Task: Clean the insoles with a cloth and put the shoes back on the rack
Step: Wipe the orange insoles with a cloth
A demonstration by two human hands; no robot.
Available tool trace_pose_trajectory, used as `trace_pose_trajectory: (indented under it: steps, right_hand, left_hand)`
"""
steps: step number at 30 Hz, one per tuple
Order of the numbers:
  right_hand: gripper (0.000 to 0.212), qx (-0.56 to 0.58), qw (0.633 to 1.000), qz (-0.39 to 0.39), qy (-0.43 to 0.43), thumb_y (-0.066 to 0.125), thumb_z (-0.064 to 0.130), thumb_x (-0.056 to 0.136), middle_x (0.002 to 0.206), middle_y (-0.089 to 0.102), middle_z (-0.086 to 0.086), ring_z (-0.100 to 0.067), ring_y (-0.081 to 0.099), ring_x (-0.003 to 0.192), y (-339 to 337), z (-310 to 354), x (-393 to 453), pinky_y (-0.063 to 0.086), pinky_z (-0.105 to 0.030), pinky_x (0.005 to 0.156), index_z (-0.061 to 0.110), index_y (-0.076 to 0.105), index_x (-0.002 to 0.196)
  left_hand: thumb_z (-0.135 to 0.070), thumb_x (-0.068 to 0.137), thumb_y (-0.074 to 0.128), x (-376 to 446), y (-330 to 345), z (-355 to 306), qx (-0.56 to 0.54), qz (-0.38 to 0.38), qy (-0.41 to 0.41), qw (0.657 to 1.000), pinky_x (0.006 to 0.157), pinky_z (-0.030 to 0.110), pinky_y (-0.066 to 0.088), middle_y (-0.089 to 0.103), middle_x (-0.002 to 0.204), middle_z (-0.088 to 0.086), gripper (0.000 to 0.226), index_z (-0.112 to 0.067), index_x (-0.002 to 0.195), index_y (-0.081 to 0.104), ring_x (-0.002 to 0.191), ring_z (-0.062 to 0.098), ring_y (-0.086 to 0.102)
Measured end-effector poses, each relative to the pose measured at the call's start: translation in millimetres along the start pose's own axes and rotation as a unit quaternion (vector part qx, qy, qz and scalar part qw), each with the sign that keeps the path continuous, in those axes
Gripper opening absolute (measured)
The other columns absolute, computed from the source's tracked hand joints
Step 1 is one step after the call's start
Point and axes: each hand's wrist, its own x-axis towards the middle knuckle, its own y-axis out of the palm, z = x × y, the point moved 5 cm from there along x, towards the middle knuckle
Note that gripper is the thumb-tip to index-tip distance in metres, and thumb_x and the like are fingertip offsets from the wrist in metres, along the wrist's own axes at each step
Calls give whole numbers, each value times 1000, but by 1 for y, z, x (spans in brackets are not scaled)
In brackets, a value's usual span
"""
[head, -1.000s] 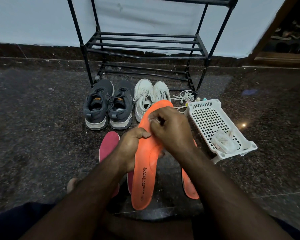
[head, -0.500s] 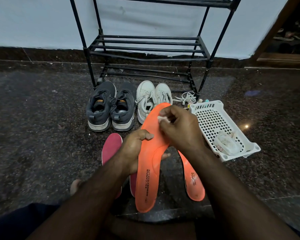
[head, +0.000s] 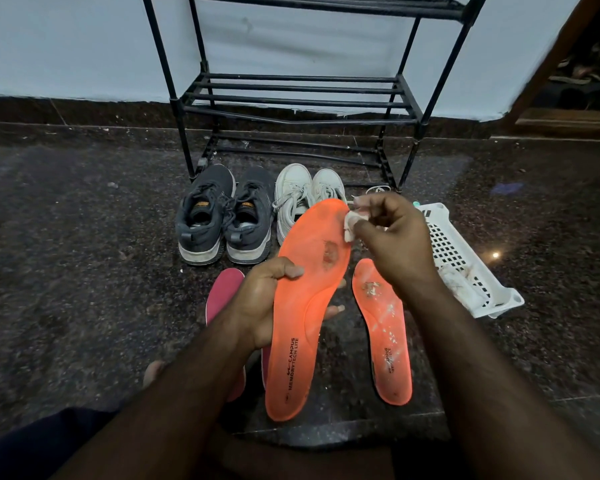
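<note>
Cloth (head: pixel 351 226) pinched in the right hand (head: pixel 392 244) sits at the toe-end edge of the orange insole (head: pixel 307 306), which runs lengthwise down toward the left hand (head: pixel 260 303) gripping its middle.

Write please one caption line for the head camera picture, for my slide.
Left hand holds an orange insole upright while the right hand pinches a small white cloth at its toe edge, before an empty black shoe rack.

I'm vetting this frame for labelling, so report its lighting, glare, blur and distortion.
Head view: dim overall, the dark floor murky; one small glare spot on the floor beside the white basket; wide-angle bending bows the rack legs; edges smear at far right; the held orange insole and its printed lettering stay sharp.
</note>
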Motion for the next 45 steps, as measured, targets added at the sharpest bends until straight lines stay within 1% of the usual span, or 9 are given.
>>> trace_pose_trajectory:
  steps: [2,6,12,17,22,29,38,41,45]
  right_hand:
    - [24,-39,999,24,3,69,3,83,83,70,4,-13,68,77,9,-6,-3,58,-38,72,20,69,100]
    - [22,-97,994,35,-36,69,12,81,91,71,12,-9,67,86,21,-2,-11,57,-41,82,27,69,96]
    - [16,-236,951,46,-196,67,4,79,89,68,2,-15,60,84,42,19,-29,46,-27,78,13,69,92]
    - [11,-238,962,-18,-130,66,10,83,88,65,6,-11,58,83,22,9,-18,47,-28,77,17,68,92]
    - [13,-224,963,31,-149,69,7,81,89,69,6,-9,60,83,36,15,-27,45,-20,77,14,70,93]
    - [15,-139,990,-26,-27,65,16,84,92,68,10,-13,66,85,6,-4,-7,56,-42,79,29,64,92]
    - [16,-277,942,51,-182,71,4,80,93,71,-1,-16,65,89,41,10,-27,32,-3,86,13,77,91]
    - [13,-213,956,130,-155,71,8,82,90,73,4,-8,65,84,52,12,-34,47,-18,83,16,77,91]
    - [10,-16,994,110,-6,72,10,84,82,73,3,-13,69,74,36,2,-18,57,-36,76,19,72,87]
  left_hand:
    - [-50,58,88,8,-17,5,-39,-15,28,999,71,19,55,68,82,5,125,10,151,31,101,21,71]
    - [-25,83,58,-1,-40,14,-62,-17,-62,996,85,62,55,66,123,18,59,-5,139,56,103,33,67]
    - [-25,89,54,0,-35,18,-71,-6,-43,996,76,47,56,72,104,15,39,-9,123,65,85,32,69]
    - [-27,84,58,-1,-39,21,-68,-16,-76,995,68,45,60,69,118,18,52,-6,131,62,94,32,69]
    - [-24,88,51,-1,-38,20,-85,-9,-70,994,69,43,58,72,100,16,37,-7,117,66,81,31,71]
    - [-31,88,51,-1,-42,22,-73,-21,-90,993,76,45,59,65,131,22,55,-2,133,59,111,36,66]
    - [-62,97,41,-1,-41,18,-106,-8,-53,993,87,51,51,65,125,15,67,-11,133,63,108,33,62]
    - [-67,98,34,1,-40,16,-112,-11,-40,993,105,54,40,65,127,18,73,-8,127,67,117,37,57]
    - [-67,98,29,2,-47,7,-102,-24,-10,994,89,55,52,70,123,14,73,-12,117,73,105,31,70]
